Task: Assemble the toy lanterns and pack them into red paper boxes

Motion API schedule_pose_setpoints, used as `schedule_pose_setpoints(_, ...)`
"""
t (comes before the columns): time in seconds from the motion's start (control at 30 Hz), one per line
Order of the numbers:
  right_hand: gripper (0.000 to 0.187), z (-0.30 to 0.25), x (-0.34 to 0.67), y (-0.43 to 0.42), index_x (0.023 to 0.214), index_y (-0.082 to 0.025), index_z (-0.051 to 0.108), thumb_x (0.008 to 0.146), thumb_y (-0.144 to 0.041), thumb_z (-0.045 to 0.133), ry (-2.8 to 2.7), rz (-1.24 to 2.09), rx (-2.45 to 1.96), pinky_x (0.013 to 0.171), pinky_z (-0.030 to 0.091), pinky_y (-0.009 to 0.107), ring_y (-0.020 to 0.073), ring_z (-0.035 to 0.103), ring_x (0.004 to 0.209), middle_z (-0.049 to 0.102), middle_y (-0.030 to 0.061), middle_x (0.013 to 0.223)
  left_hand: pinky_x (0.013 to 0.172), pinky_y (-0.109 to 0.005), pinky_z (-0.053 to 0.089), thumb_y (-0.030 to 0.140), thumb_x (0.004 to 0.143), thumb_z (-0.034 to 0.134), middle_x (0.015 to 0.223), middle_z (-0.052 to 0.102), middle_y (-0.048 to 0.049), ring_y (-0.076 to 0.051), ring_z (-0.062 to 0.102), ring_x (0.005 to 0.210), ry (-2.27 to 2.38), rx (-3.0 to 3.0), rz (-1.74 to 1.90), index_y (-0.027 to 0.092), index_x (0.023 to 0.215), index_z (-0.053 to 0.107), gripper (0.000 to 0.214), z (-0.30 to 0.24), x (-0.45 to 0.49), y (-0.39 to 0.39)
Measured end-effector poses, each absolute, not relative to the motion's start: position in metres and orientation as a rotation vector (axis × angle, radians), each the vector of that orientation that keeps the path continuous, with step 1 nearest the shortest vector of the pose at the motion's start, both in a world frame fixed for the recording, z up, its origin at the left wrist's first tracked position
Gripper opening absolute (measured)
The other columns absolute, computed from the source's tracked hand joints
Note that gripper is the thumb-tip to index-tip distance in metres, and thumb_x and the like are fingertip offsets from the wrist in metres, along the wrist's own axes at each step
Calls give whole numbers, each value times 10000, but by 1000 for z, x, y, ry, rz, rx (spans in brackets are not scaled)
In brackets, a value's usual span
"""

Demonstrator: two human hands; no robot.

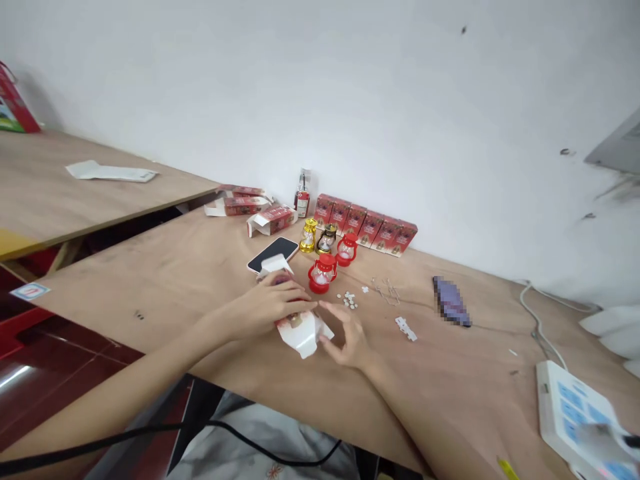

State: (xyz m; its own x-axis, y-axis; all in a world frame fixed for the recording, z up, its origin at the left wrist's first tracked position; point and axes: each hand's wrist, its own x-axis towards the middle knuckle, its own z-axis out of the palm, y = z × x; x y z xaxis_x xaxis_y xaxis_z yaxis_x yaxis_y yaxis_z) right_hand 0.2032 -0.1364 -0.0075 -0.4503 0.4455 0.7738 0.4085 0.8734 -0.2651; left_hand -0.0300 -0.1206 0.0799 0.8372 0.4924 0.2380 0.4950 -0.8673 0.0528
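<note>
A small red and white cardboard box (296, 327) lies tilted over the near-middle part of the table, its white flaps standing open at both ends. My left hand (273, 298) is laid over the box and grips it from above. At its right end, my right hand (350, 339) has thumb and index finger around the edge by an open flap. Just beyond the hands stand two red toy lanterns, the nearer red lantern (323, 273) and the farther red lantern (347, 249). A gold lantern (309, 236) and a dark bronze lantern (327, 239) stand behind them.
Several closed red boxes (367, 225) line the wall, with opened boxes (273, 219) to their left. A phone (273, 255) lies behind my left hand. White discs (349, 300), wire pieces (386, 291) and a white strip (405, 329) lie rightward, before a power strip (575, 413).
</note>
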Motion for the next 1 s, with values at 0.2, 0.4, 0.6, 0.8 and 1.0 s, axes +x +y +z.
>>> schedule_pose_setpoints(0.2,483,-6,199,-137,1257,-178,462,778,-192,525,-2189,114,-607,909,506,373,218,574,1120,603,141,1174,1020,-415,295,131,905,431,1316,554,-56,-217,477,1221,-893,-2855,-542,281,1293,487,420,52,-21,-129)
schedule_pose_setpoints(0.4,419,-10,200,-135,1199,-176,536,798,-95,441,-2126,239,-703,954,484,352,183,558,1166,600,132,1223,933,-453,420,245,881,539,1272,508,-113,-271,476,1170,-1224,-2328,-1187,264,1078,621,215,-3,-24,-143)
schedule_pose_setpoints(0.6,329,-9,194,-138,1106,-214,621,859,-131,421,-1901,448,-862,889,518,319,165,636,1044,683,67,1109,947,-395,486,313,916,452,1302,490,-87,-225,541,1147,-1203,-2551,-1279,278,1248,506,338,-12,-30,-141)
schedule_pose_setpoints(0.8,190,-11,189,-138,965,-204,676,829,-251,553,-1631,825,-965,734,561,312,161,681,746,731,48,913,1049,-493,366,483,799,580,1481,290,-175,-335,366,1321,-1117,-2642,-995,214,1452,203,800,-5,-28,-151)
schedule_pose_setpoints(1.0,191,-10,186,-140,963,-208,676,802,-275,599,-1629,972,-875,821,548,346,191,677,917,705,62,1049,1034,-471,379,398,824,562,1464,329,-174,-310,409,1296,-1178,-2583,-985,218,1446,182,751,-6,-28,-151)
